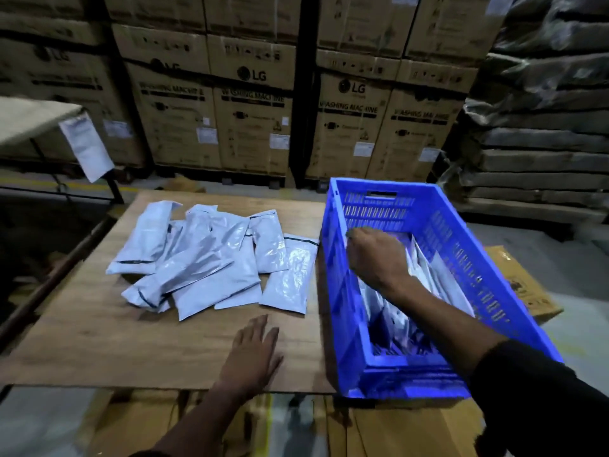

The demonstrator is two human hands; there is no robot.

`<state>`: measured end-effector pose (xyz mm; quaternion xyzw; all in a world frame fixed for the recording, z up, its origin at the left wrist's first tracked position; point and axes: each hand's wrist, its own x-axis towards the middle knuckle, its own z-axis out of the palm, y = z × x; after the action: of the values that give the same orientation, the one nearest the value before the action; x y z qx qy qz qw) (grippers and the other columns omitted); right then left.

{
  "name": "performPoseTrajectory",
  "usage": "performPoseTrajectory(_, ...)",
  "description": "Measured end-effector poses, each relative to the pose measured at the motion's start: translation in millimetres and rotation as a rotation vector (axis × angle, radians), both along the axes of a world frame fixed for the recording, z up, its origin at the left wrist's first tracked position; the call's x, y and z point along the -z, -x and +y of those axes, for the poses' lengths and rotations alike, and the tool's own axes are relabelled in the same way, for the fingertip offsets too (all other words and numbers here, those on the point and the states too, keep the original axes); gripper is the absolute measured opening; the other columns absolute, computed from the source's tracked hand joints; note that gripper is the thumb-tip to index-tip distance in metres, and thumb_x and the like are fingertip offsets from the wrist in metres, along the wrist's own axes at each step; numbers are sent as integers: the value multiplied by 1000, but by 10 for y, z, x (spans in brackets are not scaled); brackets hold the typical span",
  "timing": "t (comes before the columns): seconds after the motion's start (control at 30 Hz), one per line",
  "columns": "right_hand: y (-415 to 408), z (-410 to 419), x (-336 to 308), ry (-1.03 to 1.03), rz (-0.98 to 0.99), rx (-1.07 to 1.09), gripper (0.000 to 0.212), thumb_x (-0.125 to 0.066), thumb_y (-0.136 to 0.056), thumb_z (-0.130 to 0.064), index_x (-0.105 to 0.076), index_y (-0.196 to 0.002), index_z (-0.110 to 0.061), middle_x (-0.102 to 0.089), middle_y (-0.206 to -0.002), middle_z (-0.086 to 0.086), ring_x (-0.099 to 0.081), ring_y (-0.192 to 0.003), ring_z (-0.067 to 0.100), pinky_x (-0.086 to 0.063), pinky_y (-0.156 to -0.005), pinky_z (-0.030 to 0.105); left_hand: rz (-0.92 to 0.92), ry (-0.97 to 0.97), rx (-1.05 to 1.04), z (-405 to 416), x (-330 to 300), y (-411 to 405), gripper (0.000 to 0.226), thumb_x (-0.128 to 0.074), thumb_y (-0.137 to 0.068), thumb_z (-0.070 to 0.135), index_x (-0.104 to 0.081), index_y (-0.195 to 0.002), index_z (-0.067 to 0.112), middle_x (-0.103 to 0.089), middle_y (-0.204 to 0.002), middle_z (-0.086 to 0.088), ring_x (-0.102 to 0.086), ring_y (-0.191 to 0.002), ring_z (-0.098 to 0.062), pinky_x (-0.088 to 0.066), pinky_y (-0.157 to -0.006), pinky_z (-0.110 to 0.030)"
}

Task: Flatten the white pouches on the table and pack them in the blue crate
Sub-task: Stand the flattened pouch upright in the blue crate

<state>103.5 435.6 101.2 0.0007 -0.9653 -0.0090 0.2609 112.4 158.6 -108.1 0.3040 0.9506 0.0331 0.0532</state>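
Packing stage: partway, by my reading; you have pouches on both sides.
Done: several packed pouches [425,272] stand on edge inside the blue crate [461,232], right of frame.
Left: a heap of white pouches [204,258], centre-left on the worktop [99,341], some creased.
Right hand [375,255]: down among the packed ones; fingers hidden, cannot tell their state.
Left hand [253,351]: fingers released, flat on the worktop.
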Motion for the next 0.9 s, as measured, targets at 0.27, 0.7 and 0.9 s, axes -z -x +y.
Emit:
performPoseTrajectory(0.27, 450, -1275, 518, 218, -296, -71, 20, -47, -95, -28, -60, -104, -16, -67, -104, 9, -63, -95, 37, -51, -72, 42, -68, 11, -92, -740, 188, 189, 98, 4, -90, 79, -21, -161, 15, -9, -168, -15, -7, -152, -30, -9, -115, -53)
performPoseTrajectory(0.7, 107, -1430, 1617, 149, -884, 22, 80, -27, -100, -60, 1, -159, -14, -2, -167, 6, -5, -153, 24, -10, -115, 67, -76, -35, -79, -867, 240, 280, 80, -19, -101, 67, -34, -154, 9, -28, -164, -14, -19, -151, -25, -14, -112, -60)
performPoseTrajectory(0.9, -189, -1667, 1485, 104, -664, 86, 57, -38, -98, -52, -41, -141, -15, -57, -131, 11, -44, -125, 32, -33, -105, 52, -108, -1, -61, -903, 290, 280, 87, -4, -99, 70, -26, -159, 10, -13, -168, -12, -2, -154, -21, -3, -113, -60)
